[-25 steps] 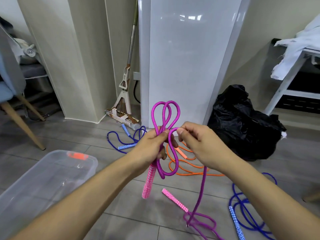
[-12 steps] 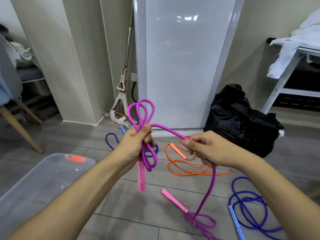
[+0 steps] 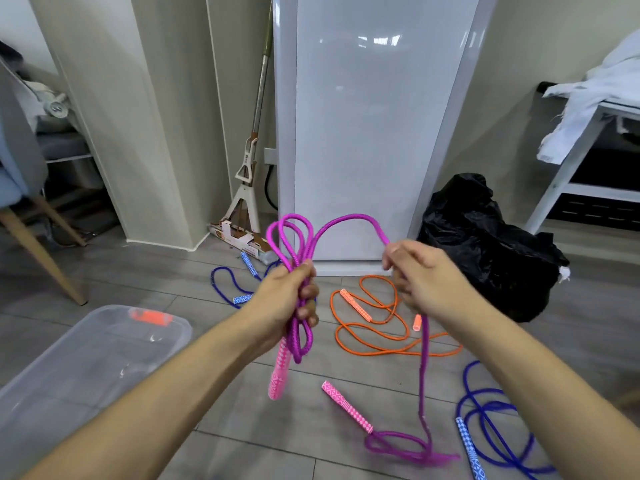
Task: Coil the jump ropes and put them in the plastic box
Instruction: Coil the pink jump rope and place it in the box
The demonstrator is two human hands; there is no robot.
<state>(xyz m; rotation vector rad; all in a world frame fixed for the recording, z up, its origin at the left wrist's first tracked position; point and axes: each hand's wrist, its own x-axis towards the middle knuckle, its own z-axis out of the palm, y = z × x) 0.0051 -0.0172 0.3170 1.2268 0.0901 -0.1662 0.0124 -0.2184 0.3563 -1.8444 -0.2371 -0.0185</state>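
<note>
At about 8 o'clock from my hands the plastic box (image 3: 69,368) lies on the floor, clear and rounded at the corners, with an orange clip on its far rim. Behind my left hand is a blue jump rope (image 3: 225,285) with a patterned handle, partly hidden by my wrist.

My left hand (image 3: 289,299) grips the coiled part of the purple jump rope (image 3: 348,220). The braided loops stand up toward 12 o'clock above my fist and hang down toward 6 o'clock below it, so the long axis of the bundle is nearly vertical. One pink handle (image 3: 280,372) with a diamond pattern hangs down from the fist. From the loops the rope makes an arch to my right hand (image 3: 415,278), which pinches it with curled fingers. Below that hand the rope falls straight to the floor at 5 o'clock and ends in a loose loop at the second pink handle (image 3: 347,407), which lies flat and points to 10 o'clock.

Between my hands, on the grey floor, the orange jump rope (image 3: 377,337) lies in loose curves. At 4 o'clock another blue jump rope (image 3: 491,427) is loosely coiled.
</note>
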